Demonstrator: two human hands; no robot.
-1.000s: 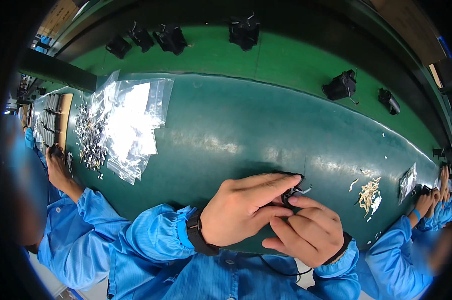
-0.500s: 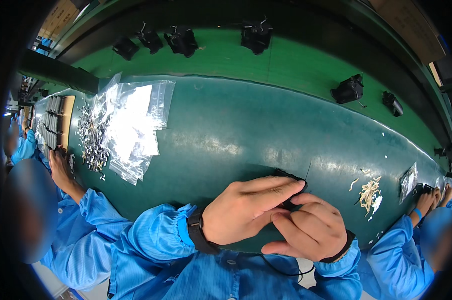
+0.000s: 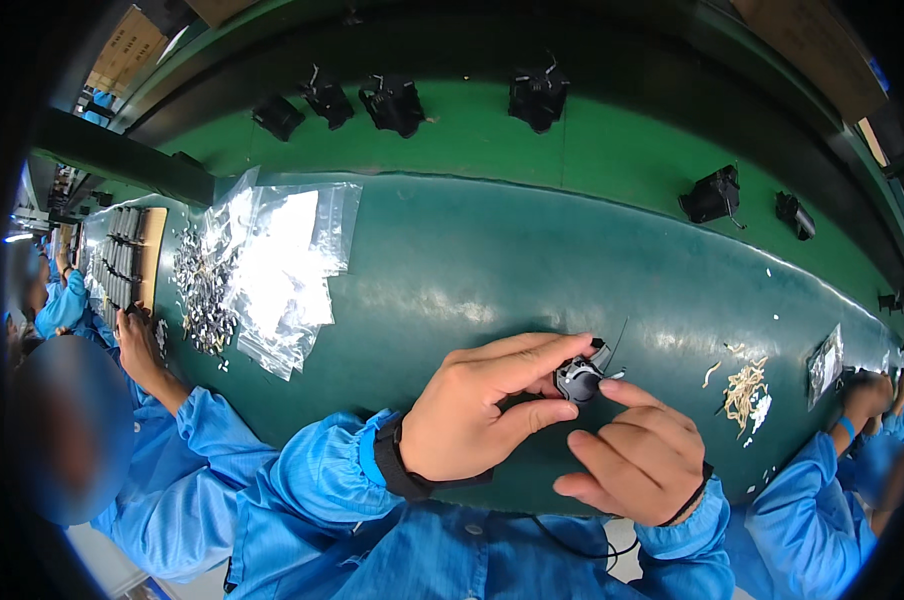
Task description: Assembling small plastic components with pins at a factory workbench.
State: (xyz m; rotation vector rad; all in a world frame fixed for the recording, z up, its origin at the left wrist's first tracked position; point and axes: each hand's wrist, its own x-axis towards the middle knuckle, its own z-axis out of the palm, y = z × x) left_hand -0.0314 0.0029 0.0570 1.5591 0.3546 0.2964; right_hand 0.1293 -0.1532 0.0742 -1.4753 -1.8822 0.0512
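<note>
A small black plastic part with grey and silver pieces and a thin wire sticking up is gripped between the thumb and fingers of my left hand. A white bit shows on its right side. The index finger of my right hand reaches to that side, its tip at the part's edge. My right thumb stands apart and the other fingers curl loosely, holding nothing that I can see. Beyond my right hand lies a pile of tan, short strip-like pieces, with white bits beside it.
Clear plastic bags lie left on the green table, beside a heap of small black and white pieces. Several black units stand on the far ledge. Another bag lies right. Co-workers' hands work at both sides.
The black part has turned so its grey and silver inner side shows. My right hand has drawn back slightly, its thumb now away from my left hand. The view has shifted a little.
</note>
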